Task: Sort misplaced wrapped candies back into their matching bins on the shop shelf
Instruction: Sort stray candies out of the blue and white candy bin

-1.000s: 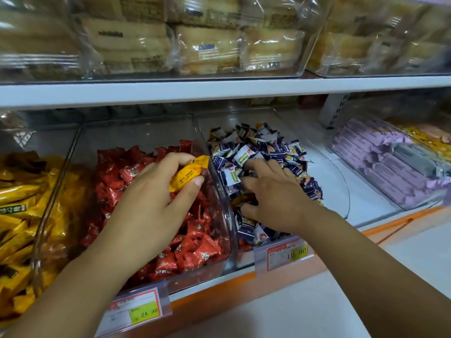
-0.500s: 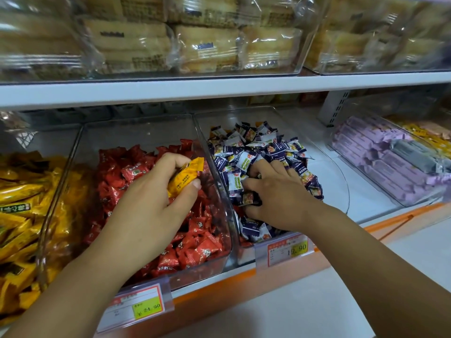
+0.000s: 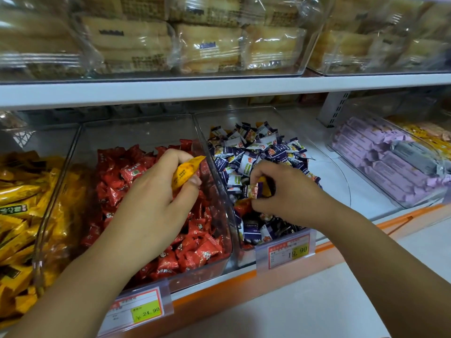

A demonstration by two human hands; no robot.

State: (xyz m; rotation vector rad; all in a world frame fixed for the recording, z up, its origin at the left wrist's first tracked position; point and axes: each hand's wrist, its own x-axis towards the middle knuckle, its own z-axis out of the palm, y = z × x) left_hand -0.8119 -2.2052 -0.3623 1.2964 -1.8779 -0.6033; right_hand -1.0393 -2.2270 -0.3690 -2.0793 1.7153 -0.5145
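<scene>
Two strays on the go at once here. My left hand (image 3: 156, 203) has thumb and fingers curled round a yellow candy (image 3: 186, 173), held up over the red candies (image 3: 188, 252) in their clear bin (image 3: 195, 279). Wrong spot for it, I reckon it belongs with the yellow packs (image 3: 19, 191) one bin over to the left.

My right hand (image 3: 288, 193) is down in the navy-and-white candies (image 3: 256, 147), fingers curled and pinching an orange wrapper (image 3: 266, 189). A navy piece (image 3: 253, 192) sits right at my fingertips, and honestly I can't tell if it's caught in the pinch too. Another reddish-orange candy (image 3: 244, 206) lies just below that hand, close to the bin's left wall, so that's probably next.

How I'd do this bit properly:
- Lift the right hand straight up and slowly, so any navy piece riding along drops back into its own pile.
- These wrappers look slick and crinkly, so grip the body of the candy, not the crimped end, or it'll slide out.
- Don't drag the hand sideways through the heap. It's loose and piled high near the wall between the bins, and bits could tip over into the reds.
- Check the orange one against the one in my left hand before binning them together.
- Carry both low across the reds and let go right over the yellow packs.
</scene>
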